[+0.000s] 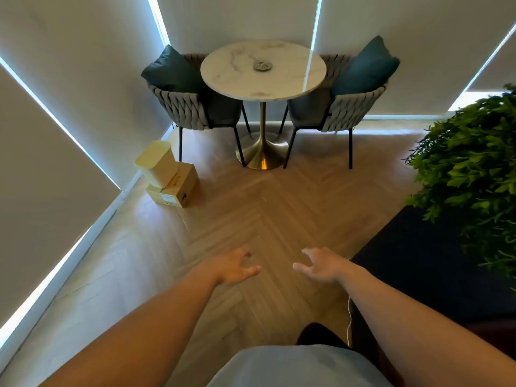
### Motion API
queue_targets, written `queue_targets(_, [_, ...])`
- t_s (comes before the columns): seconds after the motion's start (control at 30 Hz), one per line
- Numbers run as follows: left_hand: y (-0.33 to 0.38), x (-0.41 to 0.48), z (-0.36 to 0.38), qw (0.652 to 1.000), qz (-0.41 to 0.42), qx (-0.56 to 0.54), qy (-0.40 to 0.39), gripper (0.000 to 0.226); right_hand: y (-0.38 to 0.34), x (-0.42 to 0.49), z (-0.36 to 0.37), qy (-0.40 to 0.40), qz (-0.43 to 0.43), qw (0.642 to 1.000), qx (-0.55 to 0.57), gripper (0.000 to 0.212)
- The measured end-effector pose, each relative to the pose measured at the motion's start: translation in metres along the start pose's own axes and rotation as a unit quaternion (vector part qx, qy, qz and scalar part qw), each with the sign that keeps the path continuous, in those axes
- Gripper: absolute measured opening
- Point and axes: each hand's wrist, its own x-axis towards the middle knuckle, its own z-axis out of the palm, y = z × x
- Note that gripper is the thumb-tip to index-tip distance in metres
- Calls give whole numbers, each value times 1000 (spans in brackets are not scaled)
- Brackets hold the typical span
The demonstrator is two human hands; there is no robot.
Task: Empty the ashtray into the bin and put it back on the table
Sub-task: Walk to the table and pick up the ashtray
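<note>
— Where's the ashtray (262,65)?
— Far off, mid-table (223,76). My left hand (233,266) and right hand (321,265) hang spread, empty.
— How will it handle?
— Looks like metal, though it's small from here: probably light, stiff, slick. I'd pinch its rim, level.

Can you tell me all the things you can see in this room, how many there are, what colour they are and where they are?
table: one, round, white marble top on a gold foot, at the far wall
ashtray: one, silvery, on the table top
chairs: two, grey woven, one on each side of the table
cushions: two, dark teal, one on each chair
bin: one, pale yellow, on the boxes by the left wall
cardboard boxes: two, brown, stacked on the floor under the bin
plant: one, green, at the right edge
floor: light wood, herringbone pattern
left hand: open, empty, held out over the floor
right hand: open, empty, held out over the floor
</note>
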Motion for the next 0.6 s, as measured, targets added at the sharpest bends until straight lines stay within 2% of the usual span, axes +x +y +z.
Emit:
queue_targets(0.33, [-8,29,-17,1000,-10,-9,-11,74,-4,33,-15,4,3,1000,11,81])
queue_targets(0.6, [-6,90,-58,999,-29,-2,-17,75,4,95,-64,-6,-1,1000,23,83])
